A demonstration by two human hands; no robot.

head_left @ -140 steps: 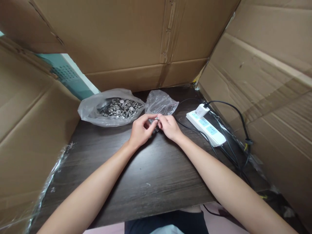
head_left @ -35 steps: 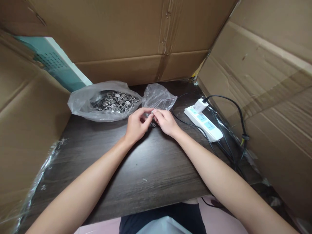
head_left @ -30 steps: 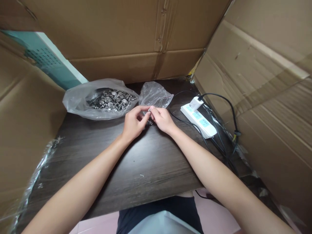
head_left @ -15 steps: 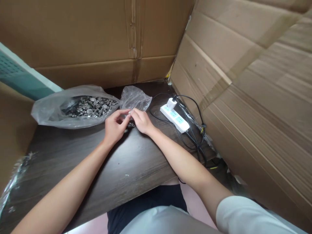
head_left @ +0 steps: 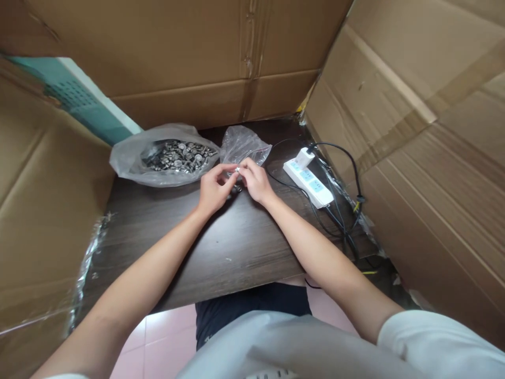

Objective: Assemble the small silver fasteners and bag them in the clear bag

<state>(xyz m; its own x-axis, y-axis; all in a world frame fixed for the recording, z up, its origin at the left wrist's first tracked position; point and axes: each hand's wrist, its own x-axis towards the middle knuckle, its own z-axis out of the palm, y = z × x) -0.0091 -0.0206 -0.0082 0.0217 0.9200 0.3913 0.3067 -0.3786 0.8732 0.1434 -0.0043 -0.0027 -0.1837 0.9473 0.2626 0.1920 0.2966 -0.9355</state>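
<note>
My left hand [head_left: 213,188] and my right hand [head_left: 255,180] meet fingertip to fingertip over the dark wooden table [head_left: 177,231]. Between them both pinch a small metal part [head_left: 237,170], too small to name. A few dark small pieces lie on the table just under the fingers. Behind the left hand lies an open clear plastic bag of metal parts [head_left: 173,158], holding several silvery round pieces. A smaller clear plastic bag [head_left: 241,145] sits right behind the fingertips.
A white power strip [head_left: 307,181] with a white plug and black cables lies at the table's right side. Cardboard sheets [head_left: 414,121] wall in the table on the left, back and right. A teal panel [head_left: 79,102] shows at back left.
My hands stay together pinching the small part. The view has swung back to the left and tilted down, so my lap and sleeve show more.
</note>
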